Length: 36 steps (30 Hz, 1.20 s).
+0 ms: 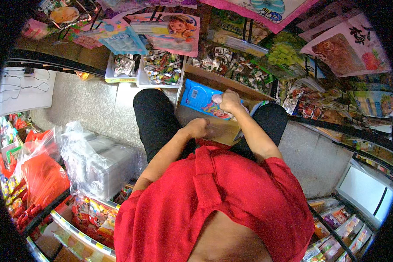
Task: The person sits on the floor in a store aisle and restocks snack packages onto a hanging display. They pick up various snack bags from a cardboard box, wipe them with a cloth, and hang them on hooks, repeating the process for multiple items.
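Note:
An open cardboard box lies before me between my knees. Inside it rests a blue snack packet with a printed cartoon picture and a barcode panel. My right hand grips the packet near its right end, covering part of the print. Over the near left part of the box is my left hand, its fingers curled and slightly blurred. Nothing shows in the left hand, though its palm side is hidden. At the box's right side, part of a greenish-white package appears beside my knee.
White trays of small wrapped snacks stand past the box. Hanging snack bags crowd the racks above. Plastic-wrapped grey containers and a red plastic bag sit at left. Shelves of packets are behind me, beside a tiled floor.

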### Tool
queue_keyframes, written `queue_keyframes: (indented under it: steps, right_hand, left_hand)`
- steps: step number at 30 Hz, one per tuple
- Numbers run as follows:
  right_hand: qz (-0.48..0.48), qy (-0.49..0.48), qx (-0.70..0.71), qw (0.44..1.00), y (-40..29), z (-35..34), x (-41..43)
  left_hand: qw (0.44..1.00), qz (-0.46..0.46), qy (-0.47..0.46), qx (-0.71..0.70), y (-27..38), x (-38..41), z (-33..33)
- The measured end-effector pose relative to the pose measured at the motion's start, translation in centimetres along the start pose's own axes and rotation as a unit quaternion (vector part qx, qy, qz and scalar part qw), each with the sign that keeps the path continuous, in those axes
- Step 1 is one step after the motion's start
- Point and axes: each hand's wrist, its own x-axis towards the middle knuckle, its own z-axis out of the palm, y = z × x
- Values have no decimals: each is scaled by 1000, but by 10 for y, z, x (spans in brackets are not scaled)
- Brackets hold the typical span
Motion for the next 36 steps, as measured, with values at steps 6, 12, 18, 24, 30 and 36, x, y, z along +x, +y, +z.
queue_keyframes:
  steps: [6,12,18,24,30,36]
  right_hand:
    - [-37,-21,-12,999,-16,-13,-19]
    - [-104,114,40,987,-36,-24,-62]
    - [-112,241,74,961,-42,-76,-143]
    - [-259,340,105,898,-77,-120,-203]
    - [-469,255,98,840,-118,-72,-207]
    - [-415,-22,352,839,-99,-114,-220]
  left_hand:
    - [999,18,27,-13,-4,-1,7]
    - [993,-14,114,-31,8,-6,0]
    - [950,-103,196,-220,2,-1,-2]
    - [685,6,79,-724,49,-24,-32]
    - [425,139,13,-894,36,-37,-37]
    - [525,280,43,-803,36,-53,-52]
